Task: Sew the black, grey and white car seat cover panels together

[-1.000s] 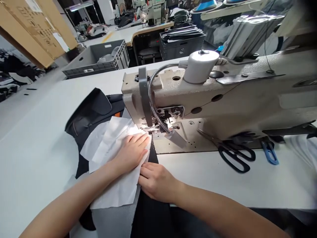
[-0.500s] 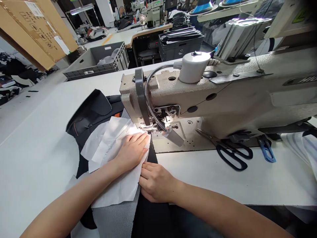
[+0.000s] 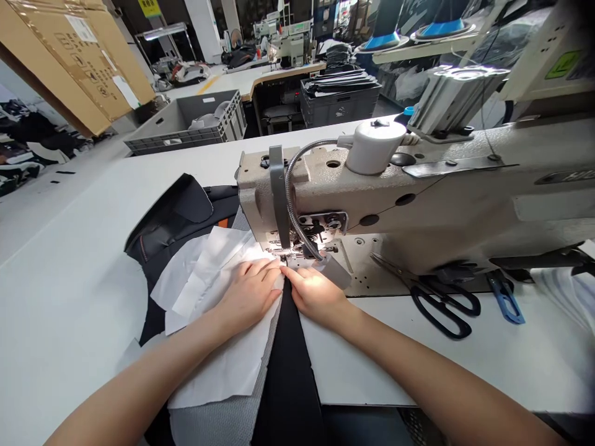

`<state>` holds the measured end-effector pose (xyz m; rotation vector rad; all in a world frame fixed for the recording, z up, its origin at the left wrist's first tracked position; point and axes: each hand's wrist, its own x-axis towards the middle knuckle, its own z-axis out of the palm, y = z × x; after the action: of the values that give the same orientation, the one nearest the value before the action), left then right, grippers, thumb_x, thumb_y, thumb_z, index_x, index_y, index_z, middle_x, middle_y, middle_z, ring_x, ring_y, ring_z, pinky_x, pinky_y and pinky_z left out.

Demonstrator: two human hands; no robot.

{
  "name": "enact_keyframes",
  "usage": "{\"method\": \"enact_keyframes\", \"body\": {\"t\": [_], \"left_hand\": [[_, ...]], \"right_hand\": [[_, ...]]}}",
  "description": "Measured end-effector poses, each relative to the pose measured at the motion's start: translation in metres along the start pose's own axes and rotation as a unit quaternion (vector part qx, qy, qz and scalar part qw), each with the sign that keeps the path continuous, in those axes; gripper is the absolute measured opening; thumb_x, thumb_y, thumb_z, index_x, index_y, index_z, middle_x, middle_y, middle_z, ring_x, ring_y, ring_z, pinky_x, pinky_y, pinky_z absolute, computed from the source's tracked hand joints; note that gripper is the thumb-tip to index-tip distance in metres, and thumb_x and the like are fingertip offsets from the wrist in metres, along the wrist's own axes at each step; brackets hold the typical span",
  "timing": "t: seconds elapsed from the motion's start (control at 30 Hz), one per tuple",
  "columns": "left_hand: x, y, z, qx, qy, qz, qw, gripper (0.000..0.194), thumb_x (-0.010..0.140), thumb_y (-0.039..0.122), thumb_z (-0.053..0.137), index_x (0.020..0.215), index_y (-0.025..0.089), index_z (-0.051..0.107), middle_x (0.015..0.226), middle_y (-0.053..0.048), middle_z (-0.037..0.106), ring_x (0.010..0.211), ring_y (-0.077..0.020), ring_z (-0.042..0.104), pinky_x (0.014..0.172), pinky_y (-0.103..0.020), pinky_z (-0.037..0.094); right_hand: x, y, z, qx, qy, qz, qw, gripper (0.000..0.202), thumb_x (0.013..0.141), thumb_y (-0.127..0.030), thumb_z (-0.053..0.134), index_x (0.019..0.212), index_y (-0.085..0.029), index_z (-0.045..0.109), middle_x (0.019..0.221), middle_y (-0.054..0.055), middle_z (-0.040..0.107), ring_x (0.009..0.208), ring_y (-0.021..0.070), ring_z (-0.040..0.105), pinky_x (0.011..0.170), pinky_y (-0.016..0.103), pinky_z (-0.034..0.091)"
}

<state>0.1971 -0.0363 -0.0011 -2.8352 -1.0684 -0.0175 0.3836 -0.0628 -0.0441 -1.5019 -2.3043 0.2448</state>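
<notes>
My left hand [image 3: 248,294] lies flat on a white fabric piece [image 3: 232,365], fingers stretched toward the sewing machine's presser foot [image 3: 284,257]. Under the white piece are a grey mesh layer [image 3: 218,421] and black fabric [image 3: 286,371]. Just right of it, my right hand [image 3: 318,294] is closed at the layers' edge in front of the foot, its fingertips meeting those of my left hand; its curled fingers are partly hidden. The sewing machine [image 3: 297,186] stands over the work, its lamp lighting the needle area. Beyond the white piece lies a black panel with an orange tab [image 3: 223,223].
Black-handled scissors [image 3: 441,310] rest partly on the machine bed, with a blue thread snipper [image 3: 506,300] to their right. A grey crate [image 3: 186,139] and a cardboard box [image 3: 83,62] stand at the back left. A dark bin [image 3: 339,102] of stacked pieces is behind the machine.
My right hand has moved up along the fabric edge, from below my left hand to beside the presser foot. My left hand stays on the white piece. The view has shifted slightly.
</notes>
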Motion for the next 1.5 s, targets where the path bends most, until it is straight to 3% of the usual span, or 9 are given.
{"method": "enact_keyframes", "body": {"t": [0.23, 0.43, 0.57, 0.67, 0.83, 0.93, 1.1, 1.23, 1.5], "left_hand": [[0.007, 0.002, 0.002, -0.007, -0.011, -0.019, 1.0, 0.035, 0.094, 0.028, 0.046, 0.125, 0.015, 0.051, 0.135, -0.01, 0.053, 0.127, -0.0257, 0.043, 0.1, -0.042, 0.035], [0.013, 0.012, -0.005, -0.043, -0.019, -0.065, 0.997, 0.022, 0.094, 0.028, 0.04, 0.101, 0.016, 0.058, 0.111, -0.011, 0.062, 0.111, -0.0262, 0.053, 0.09, -0.041, 0.042], [0.002, 0.033, -0.027, -0.088, -0.177, -0.087, 0.976, 0.027, 0.088, 0.041, 0.049, 0.099, 0.017, 0.055, 0.096, -0.009, 0.061, 0.086, -0.0243, 0.06, 0.071, -0.035, 0.048], [0.001, 0.041, -0.037, -0.068, -0.26, -0.134, 0.954, 0.035, 0.079, 0.034, 0.055, 0.109, 0.016, 0.052, 0.098, -0.011, 0.061, 0.085, -0.0262, 0.063, 0.067, -0.033, 0.049], [0.011, 0.034, -0.038, -0.035, -0.286, -0.165, 0.943, 0.076, 0.075, 0.011, 0.046, 0.147, 0.013, 0.02, 0.104, -0.015, 0.064, 0.085, -0.0283, 0.065, 0.068, -0.034, 0.049], [0.012, 0.023, -0.039, -0.039, -0.296, -0.155, 0.942, 0.076, 0.08, 0.007, 0.038, 0.151, 0.015, 0.012, 0.103, -0.014, 0.067, 0.086, -0.0288, 0.066, 0.073, -0.036, 0.049], [0.014, 0.001, -0.043, -0.191, -0.285, -0.128, 0.931, 0.061, 0.086, 0.015, 0.031, 0.147, 0.021, 0.031, 0.14, -0.006, 0.05, 0.121, -0.0233, 0.053, 0.1, -0.033, 0.042], [0.024, -0.003, -0.043, -0.247, -0.29, -0.118, 0.917, 0.063, 0.081, 0.014, 0.032, 0.144, 0.017, 0.037, 0.149, -0.003, 0.038, 0.135, -0.0205, 0.038, 0.109, -0.03, 0.033], [0.04, -0.005, -0.034, -0.243, -0.25, -0.123, 0.929, 0.064, 0.078, 0.012, 0.034, 0.142, 0.019, 0.04, 0.146, -0.005, 0.043, 0.129, -0.0215, 0.045, 0.107, -0.031, 0.035]], "right_hand": [[0.006, 0.004, 0.004, 0.018, -0.032, 0.014, 0.999, 0.05, 0.083, -0.012, 0.046, 0.132, -0.016, 0.051, 0.096, 0.01, 0.067, 0.088, 0.0213, 0.06, 0.086, 0.033, 0.046], [-0.009, 0.012, -0.004, 0.033, 0.045, -0.042, 0.998, 0.039, 0.09, -0.014, 0.041, 0.126, -0.018, 0.054, 0.093, 0.007, 0.063, 0.089, 0.0196, 0.058, 0.089, 0.033, 0.044], [-0.037, 0.019, -0.034, 0.06, -0.03, -0.182, 0.981, 0.029, 0.087, -0.018, 0.051, 0.115, -0.024, 0.058, 0.109, 0.006, 0.058, 0.108, 0.0202, 0.053, 0.087, 0.031, 0.043], [-0.049, 0.015, -0.04, 0.079, -0.064, -0.315, 0.944, 0.032, 0.082, -0.033, 0.062, 0.113, -0.024, 0.058, 0.117, 0.007, 0.055, 0.117, 0.0243, 0.045, 0.093, 0.037, 0.038], [-0.04, -0.027, -0.006, 0.037, 0.053, -0.432, 0.9, 0.016, 0.09, -0.018, 0.049, 0.098, -0.025, 0.061, 0.083, 0.001, 0.057, 0.076, 0.0158, 0.049, 0.069, 0.031, 0.036], [-0.034, -0.048, 0.009, 0.029, 0.076, -0.39, 0.917, 0.016, 0.09, -0.017, 0.047, 0.094, -0.025, 0.06, 0.079, 0.002, 0.056, 0.073, 0.0163, 0.049, 0.065, 0.031, 0.034], [-0.039, -0.052, 0.015, 0.043, 0.058, -0.34, 0.937, 0.04, 0.085, -0.037, 0.054, 0.117, -0.014, 0.056, 0.11, 0.017, 0.059, 0.111, 0.0295, 0.05, 0.094, 0.041, 0.037], [-0.043, -0.048, 0.016, 0.014, 0.095, -0.304, 0.948, 0.029, 0.089, -0.021, 0.046, 0.113, -0.01, 0.059, 0.119, 0.016, 0.058, 0.118, 0.0305, 0.05, 0.101, 0.042, 0.036], [-0.034, -0.039, 0.011, -0.005, 0.119, -0.279, 0.953, 0.023, 0.089, -0.016, 0.045, 0.105, -0.01, 0.062, 0.117, 0.016, 0.06, 0.119, 0.0308, 0.05, 0.1, 0.042, 0.04]]}}
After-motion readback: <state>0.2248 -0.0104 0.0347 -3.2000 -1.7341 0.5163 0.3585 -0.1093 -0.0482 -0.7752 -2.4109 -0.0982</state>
